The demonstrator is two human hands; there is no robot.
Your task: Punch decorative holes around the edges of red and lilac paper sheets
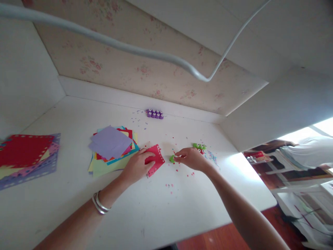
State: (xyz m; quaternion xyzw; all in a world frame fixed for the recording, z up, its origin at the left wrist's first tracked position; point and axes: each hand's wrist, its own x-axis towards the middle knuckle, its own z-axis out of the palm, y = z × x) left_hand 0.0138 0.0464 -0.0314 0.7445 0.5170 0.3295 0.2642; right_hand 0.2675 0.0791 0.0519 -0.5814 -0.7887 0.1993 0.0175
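Observation:
My left hand [137, 165] has its fingers curled over a pinkish-red paper sheet [158, 160], gripping it near the middle of the table. Small punched holes run along that sheet's upper and right edges. To the right of the paper, my right hand [191, 158] is closed with its fingertips on a small green craft punch [172, 159], which stands on the tabletop. A gap separates the punch from the paper. Beyond my right wrist sits a group of green punches [199, 146] with red ones [201, 151], partly behind the hand.
A stack of coloured paper [110, 142] lies left of my left hand. Farther left are hole-edged sheets [31, 149]. Purple punches [155, 114] stand near the back wall. Paper bits [169, 185] dot the white table [117, 208]. A pale cable [145, 51] crosses overhead; a person's clothing [304, 152] shows at right.

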